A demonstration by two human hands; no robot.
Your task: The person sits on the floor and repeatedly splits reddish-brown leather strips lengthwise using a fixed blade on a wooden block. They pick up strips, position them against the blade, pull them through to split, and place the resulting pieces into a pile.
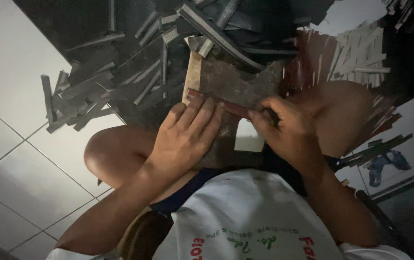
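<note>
Left hand [187,135] pressed flat, fingers [202,113] extended, on red strip [231,107] over wooden block [231,82]. Right hand [284,127] fingers pinched on strip's end. Dark strips [96,86] piled on floor [9,62].

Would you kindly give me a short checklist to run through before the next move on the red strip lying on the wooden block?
1. Left hand lies flat on the red strip, pinning it to the wooden block: ok.
2. Right hand pinches something dark at the strip's right end; what it holds: cannot tell.
3. Left fingertips sit right next to the right hand's working point, no gap between them: not ok.
4. Block rests between the knees, with loose dark strips lying over its far edge: not ok.
5. Light is dim, so the strip's edge is hard to see: not ok.
6. Small white piece lies beside the block, out of the hands' way: ok.
</note>
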